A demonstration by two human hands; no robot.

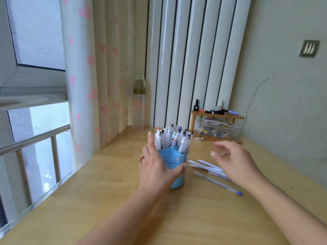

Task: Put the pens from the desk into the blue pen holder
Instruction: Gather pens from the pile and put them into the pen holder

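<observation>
— What's in the holder (174,160)?

— It's blue, standing upright on the worktop (109,191), split into compartments. The back ones are packed with white pens (170,138), caps up, leaning slightly; the front compartment looks empty (though the hand covers part of it).

— Which hand?

— The left hand (156,167) is wrapped around the holder's left and front side, fingers (150,140) stretched up along the wall, thumb across the front. It grips the holder and nothing else.

— And the right?

— The right hand (233,161) hovers just right of the holder, fingers (221,153) spread and loosely curled, holding nothing. It's motion-blurred, so the fingertips are hard to make out.

— Pens still out?

— Several loose pens (210,169) lie flat on the worktop under the right hand, long axes running from near the holder toward the lower right. The nearest one has a blue end pointing lower right. The hand hides their far parts, so I can't count them.

— Anything behind?

— A small wooden shelf (217,115) with odds and ends on top, and a clear box (220,131) of small clips beneath it.
</observation>
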